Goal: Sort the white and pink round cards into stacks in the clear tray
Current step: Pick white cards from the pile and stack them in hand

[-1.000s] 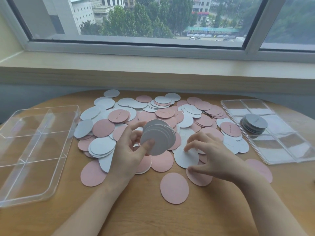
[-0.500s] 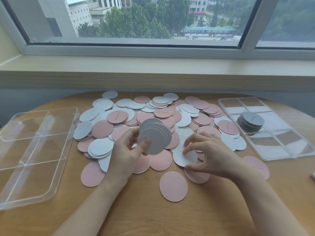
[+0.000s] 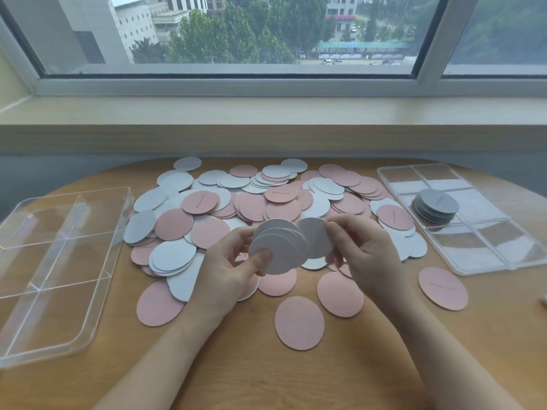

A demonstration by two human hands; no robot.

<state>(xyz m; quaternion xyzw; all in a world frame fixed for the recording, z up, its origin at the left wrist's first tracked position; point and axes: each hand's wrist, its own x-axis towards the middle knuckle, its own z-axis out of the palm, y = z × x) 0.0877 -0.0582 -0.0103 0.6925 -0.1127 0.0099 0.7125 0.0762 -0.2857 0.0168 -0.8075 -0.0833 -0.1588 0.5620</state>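
Head view is showing a person at a round wooden bench [image 3: 384, 365] below a window. Left hand [image 3: 228, 270] is gripping a fanned stack [image 3: 276, 250] of white cards, thumb pressing on the front card, raised above the bench's middle. Right hand [image 3: 364, 255] is pinching a single white card [image 3: 315, 241] by its right edge, holding it just behind the stack and overlapping it. A heap [image 3: 266, 202] of white and pink cards is lying across the bench's middle toward the far edge. A few pink cards [image 3: 299, 322] are lying singly nearer the front. A clear tray [image 3: 488, 261] is sitting at the right edge, holding a white pile [image 3: 436, 205] in a middle compartment. Another clear tray [image 3: 88, 291] is sitting at the left edge.
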